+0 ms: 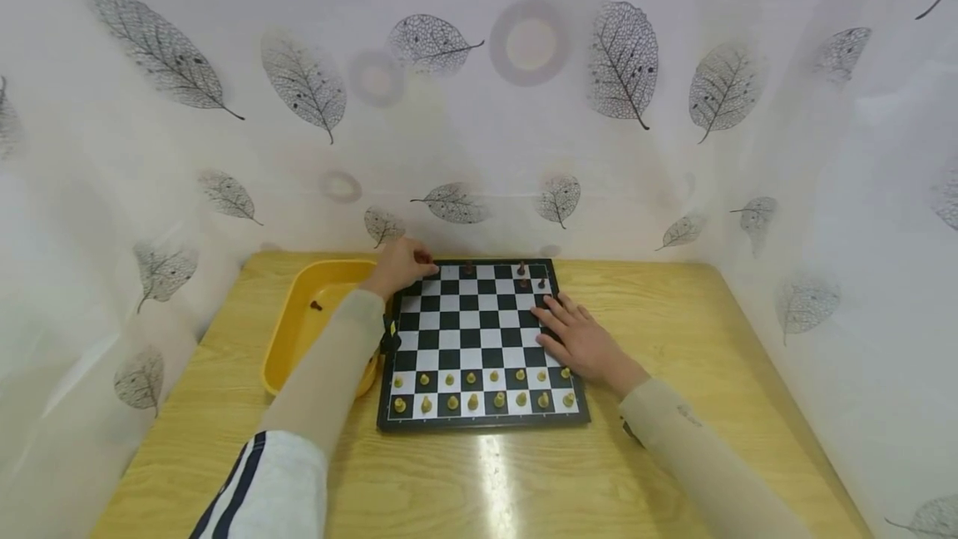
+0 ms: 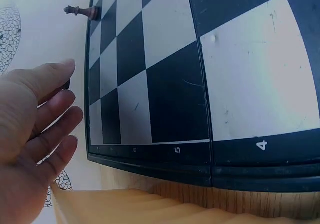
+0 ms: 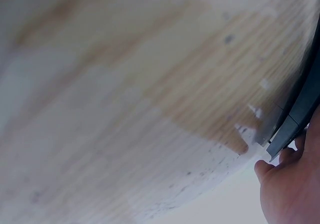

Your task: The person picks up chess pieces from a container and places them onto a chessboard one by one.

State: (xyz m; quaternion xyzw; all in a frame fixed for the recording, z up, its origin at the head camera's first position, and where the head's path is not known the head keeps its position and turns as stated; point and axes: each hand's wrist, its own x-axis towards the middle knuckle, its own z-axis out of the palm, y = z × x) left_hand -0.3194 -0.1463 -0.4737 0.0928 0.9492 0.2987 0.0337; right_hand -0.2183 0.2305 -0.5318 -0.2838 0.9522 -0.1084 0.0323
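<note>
A black-and-white chessboard lies on the table. Over its far left corner, my left hand pinches a dark chess piece, mostly hidden by the thumb and fingers. A dark piece with a crown-like top stands on the far row in the left wrist view. Several dark pieces, one of them a small pawn, stand at the far right. Yellowish pieces fill two rows along the near side. My right hand rests on the board's right edge with fingers spread.
Left of the board sits a yellow tray, with a dark chess piece lying in it; my left forearm crosses over it. A leaf-patterned sheet rises behind and beside the wooden table.
</note>
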